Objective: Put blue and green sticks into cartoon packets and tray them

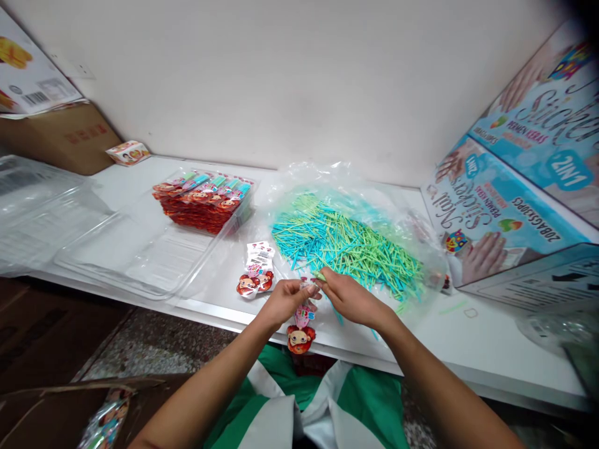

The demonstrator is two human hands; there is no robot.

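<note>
My left hand pinches the top of a small printed pouch with a red-haired cartoon figure on it; the pouch hangs over the table's front edge. Close beside it, my right hand is closed on light green sticks, their tips at the pouch's upper end. Whether they are inside it I cannot tell. Behind my hands lies a heap of thin green and blue sticks on a clear plastic bag. A few more pouches lie flat to the left of my hands.
On the left, a clear plastic tray holds stacked filled pouches at its back right. More clear trays and a brown carton stand farther left. Blue printed boxes rise at the right. A wall closes off the table's back.
</note>
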